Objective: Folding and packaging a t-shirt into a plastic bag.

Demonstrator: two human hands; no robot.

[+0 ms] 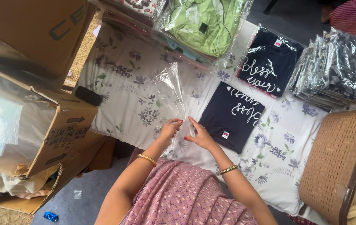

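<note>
Both my hands grip the near end of a clear plastic bag (173,89) that stands up over a floral sheet (123,83). My left hand (171,128) pinches one side of its mouth and my right hand (200,135) holds the other side with fingers spread. Just right of my right hand lies a folded dark navy T-shirt (232,116) with white lettering, loose on the sheet. A second navy T-shirt in a plastic sleeve (269,62) lies beyond it.
Cardboard boxes (57,125) with plastic sheets stand at the left. Bagged green garments (205,23) are stacked at the top, a pile of bagged dark garments (340,68) at the right, and a brown woven basket (336,162) at the lower right.
</note>
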